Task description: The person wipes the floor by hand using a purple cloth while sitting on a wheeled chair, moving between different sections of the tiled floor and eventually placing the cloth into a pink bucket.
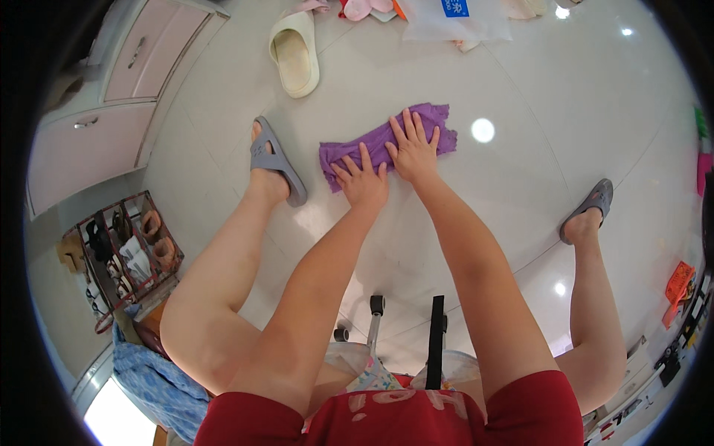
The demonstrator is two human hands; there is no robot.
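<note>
A purple cloth (371, 146) lies folded into a long strip on the glossy tiled floor (385, 245). My left hand (362, 181) presses flat on its left part with the fingers spread. On the right part rests my right hand (414, 148), palm down, fingers also apart. Neither hand grips the cloth; both lie on top of it. Scalloped edges of the cloth show past the hands at either end. My feet, in grey slippers (277, 161), stand wide apart on either side.
A cream slipper (295, 56) lies ahead, near a white plastic bag (457, 22) bearing writing. Pink drawers (92, 134) and a shoe rack (134, 256) stand at left. Caster wheels (377, 304) are below me. An orange basket-like item (679, 282) sits at right.
</note>
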